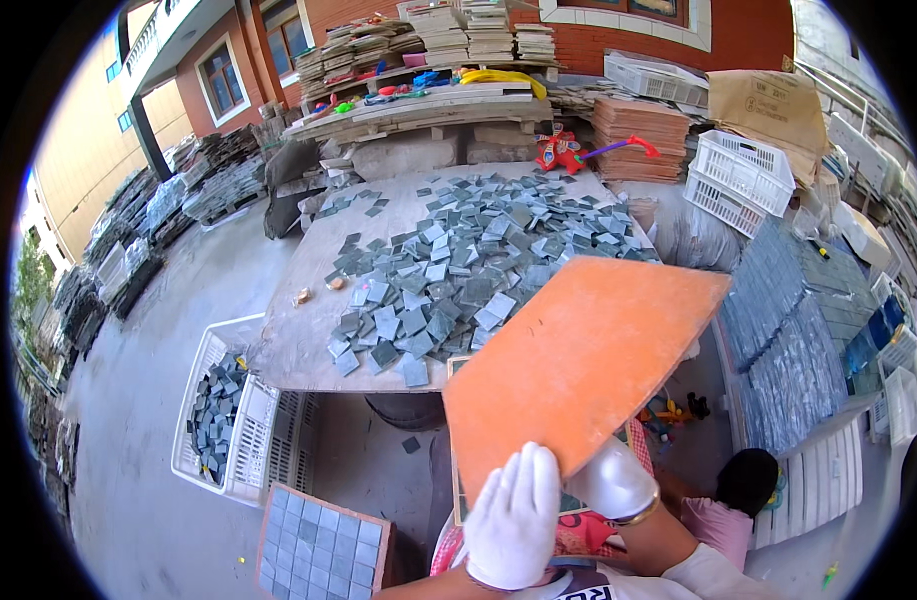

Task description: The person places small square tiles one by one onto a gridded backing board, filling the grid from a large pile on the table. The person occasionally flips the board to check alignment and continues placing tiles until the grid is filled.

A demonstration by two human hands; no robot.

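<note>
A flat orange board [589, 340] is tilted up in front of me, over the near right corner of the table. My left hand [514, 515], in a white glove, is at its lower edge with the fingers together against the orange face. At the lower right edge, my right hand [617, 480], also gloved, grips the board; its fingertips are hidden behind it. Below the board, parts of a wood-edged tray [456, 470] show, mostly covered. Loose grey-green square stone tiles [479, 235] lie heaped on the table [294, 345] beyond the board.
A white crate [269, 440] of tiles stands at the table's left. Nearer is a board set with square tiles [319, 545]. Wrapped tile stacks [789, 340] rise on the right, near a person in pink [719, 525]. Stacked boards [429, 115] and a red toy [561, 152] stand behind.
</note>
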